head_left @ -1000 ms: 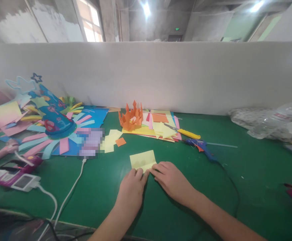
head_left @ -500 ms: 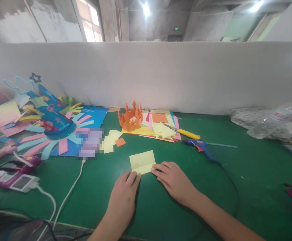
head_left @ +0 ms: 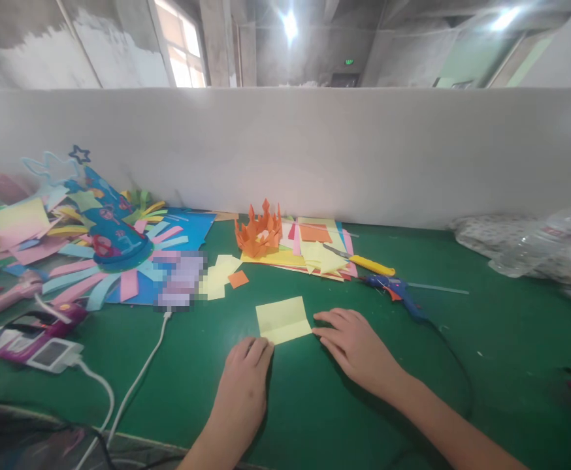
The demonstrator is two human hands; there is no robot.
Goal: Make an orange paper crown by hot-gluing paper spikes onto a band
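Observation:
A folded pale yellow paper [head_left: 282,320] lies flat on the green table [head_left: 486,339] in front of me. My left hand [head_left: 244,385] rests flat on the table, fingers stretched out, fingertips at the paper's near left corner. My right hand [head_left: 357,344] lies flat just right of the paper, fingers spread and pointing at its right edge. Neither hand holds anything.
An orange paper crown [head_left: 259,230] sits by a stack of coloured sheets [head_left: 317,251], with yellow-handled scissors [head_left: 364,263] and a blue glue gun [head_left: 393,290]. At the left are a blue paper cone craft [head_left: 114,228], a white cable [head_left: 138,378] and clear plastic bags [head_left: 535,245] far right.
My left hand has slid back off the paper's near edge toward the left corner. My right hand has drawn a little to the right. The paper now lies uncovered.

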